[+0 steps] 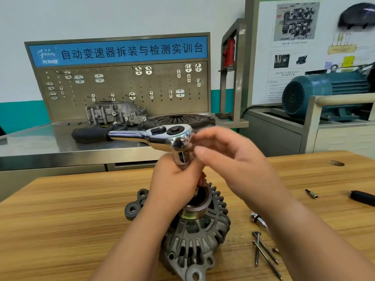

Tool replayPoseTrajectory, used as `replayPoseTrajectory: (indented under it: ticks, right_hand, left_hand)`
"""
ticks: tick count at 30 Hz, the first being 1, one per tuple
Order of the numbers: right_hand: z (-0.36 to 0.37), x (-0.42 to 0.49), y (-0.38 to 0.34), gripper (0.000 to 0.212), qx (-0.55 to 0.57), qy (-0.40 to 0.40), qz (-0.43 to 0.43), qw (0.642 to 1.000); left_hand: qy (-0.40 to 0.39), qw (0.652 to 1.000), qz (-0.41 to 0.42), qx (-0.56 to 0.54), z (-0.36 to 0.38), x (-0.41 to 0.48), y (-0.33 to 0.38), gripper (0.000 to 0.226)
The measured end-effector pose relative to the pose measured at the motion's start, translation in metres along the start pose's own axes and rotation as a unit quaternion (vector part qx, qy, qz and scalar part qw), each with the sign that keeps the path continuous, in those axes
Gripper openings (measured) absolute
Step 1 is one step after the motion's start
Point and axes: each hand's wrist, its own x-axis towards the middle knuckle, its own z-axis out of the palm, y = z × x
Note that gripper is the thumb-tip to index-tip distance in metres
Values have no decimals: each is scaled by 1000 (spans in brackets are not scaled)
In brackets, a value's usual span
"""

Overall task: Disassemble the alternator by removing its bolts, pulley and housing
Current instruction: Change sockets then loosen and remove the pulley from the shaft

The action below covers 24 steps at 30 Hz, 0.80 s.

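The grey alternator (pixel 194 240) stands on the wooden table (pixel 71 220) with its grooved pulley (pixel 195 209) facing up. A chrome ratchet wrench (pixel 158 136) with a black handle is held above the pulley, its socket (pixel 182 157) pointing down. My left hand (pixel 174 183) grips the socket below the ratchet head, just over the pulley. My right hand (pixel 229 157) is at the ratchet head, with the thumb and fingertips against it. Several long bolts (pixel 265 254) lie loose on the table to the right of the alternator.
A small driver bit (pixel 312 194) and a black tool handle (pixel 363 197) lie at the right on the table. Behind stands a steel bench (pixel 40 147) with a gearbox casting (pixel 115 113), a clutch plate (pixel 182 119) and a pegboard. A teal motor (pixel 324 94) sits at the right.
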Motion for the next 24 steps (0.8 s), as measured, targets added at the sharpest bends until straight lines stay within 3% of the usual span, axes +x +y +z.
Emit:
replayPoseTrajectory:
  ticks: [2, 7, 10, 12, 17, 24]
  right_hand:
    - [-2, -9, 8, 16, -34, -8, 16, 999]
    - [-10, -21, 20, 43, -42, -31, 37, 998]
    - [-10, -23, 25, 79, -156, -126, 64, 978]
    - [-2, -25, 29, 88, -244, -145, 69, 956]
    - [15, -28, 35, 70, -270, -95, 45, 957]
    - [24, -27, 28, 46, -267, -138, 24, 954]
  left_hand:
    - [-5, 1000, 3, -7, 0, 0, 1, 33]
    - [8, 999, -3, 35, -4, 2, -1, 48]
    - [7, 998, 2, 69, -5, 1, 1, 54]
    - [12, 997, 7, 74, -7, 0, 12, 55]
    - [38, 993, 2, -112, -26, 3, 35, 49]
    - [109, 977, -70, -168, -51, 13, 15, 63]
